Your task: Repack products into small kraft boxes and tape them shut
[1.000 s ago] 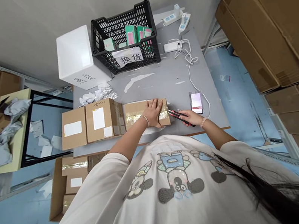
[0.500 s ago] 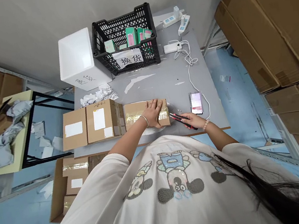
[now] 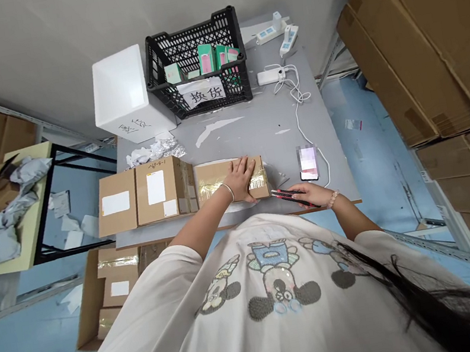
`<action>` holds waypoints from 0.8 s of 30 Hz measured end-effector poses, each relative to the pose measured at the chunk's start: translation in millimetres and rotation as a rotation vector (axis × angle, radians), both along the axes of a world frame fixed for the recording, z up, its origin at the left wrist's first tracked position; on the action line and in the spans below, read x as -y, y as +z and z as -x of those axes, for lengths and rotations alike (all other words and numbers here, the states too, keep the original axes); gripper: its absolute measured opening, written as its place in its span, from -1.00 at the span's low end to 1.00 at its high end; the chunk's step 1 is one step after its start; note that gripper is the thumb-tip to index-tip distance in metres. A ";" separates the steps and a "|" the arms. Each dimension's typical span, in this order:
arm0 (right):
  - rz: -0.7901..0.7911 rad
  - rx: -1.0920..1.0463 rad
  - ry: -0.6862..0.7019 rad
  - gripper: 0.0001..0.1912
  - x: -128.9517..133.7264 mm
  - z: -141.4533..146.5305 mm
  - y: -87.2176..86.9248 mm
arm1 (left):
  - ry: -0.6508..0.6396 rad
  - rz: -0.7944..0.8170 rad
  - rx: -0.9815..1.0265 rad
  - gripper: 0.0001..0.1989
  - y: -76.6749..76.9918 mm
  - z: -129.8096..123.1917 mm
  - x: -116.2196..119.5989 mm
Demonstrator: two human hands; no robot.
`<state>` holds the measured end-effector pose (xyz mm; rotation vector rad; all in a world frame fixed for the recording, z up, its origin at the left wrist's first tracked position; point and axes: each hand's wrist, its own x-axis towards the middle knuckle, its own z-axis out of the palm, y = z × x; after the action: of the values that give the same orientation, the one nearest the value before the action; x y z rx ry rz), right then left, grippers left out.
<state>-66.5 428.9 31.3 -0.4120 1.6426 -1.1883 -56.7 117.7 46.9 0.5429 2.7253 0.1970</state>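
Note:
My left hand (image 3: 241, 179) lies flat on a low cardboard box (image 3: 210, 175), its fingers spread and pressing on the top. Clear packing tape (image 3: 259, 182) bands the box's right end. My right hand (image 3: 308, 194) sits at the table's near edge, shut on a slim black-and-red tool (image 3: 292, 197) whose tip points left toward the box. A phone (image 3: 307, 164) with a blurred screen lies just beyond my right hand, a white cable trailing from it.
Two labelled cartons (image 3: 139, 195) stand left of the box on the grey table (image 3: 254, 128). At the back are a black crate (image 3: 192, 45) of small boxes, a white box (image 3: 125, 95) and power strips (image 3: 269, 32). Flattened cartons (image 3: 416, 49) are stacked at right.
My right hand has moved slightly right and toward me, and the tool in it now lies flatter. My left hand stays on the box.

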 end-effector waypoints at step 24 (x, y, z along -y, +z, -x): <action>-0.154 -0.697 -0.054 -0.70 156.2 10.7 42.1 | 0.663 -0.105 -0.048 -0.07 -11.3 -84.7 111.4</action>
<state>-77.2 272.7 73.3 -0.7428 2.3334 -0.9987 28.0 6.3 35.6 -0.3562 2.8535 0.4943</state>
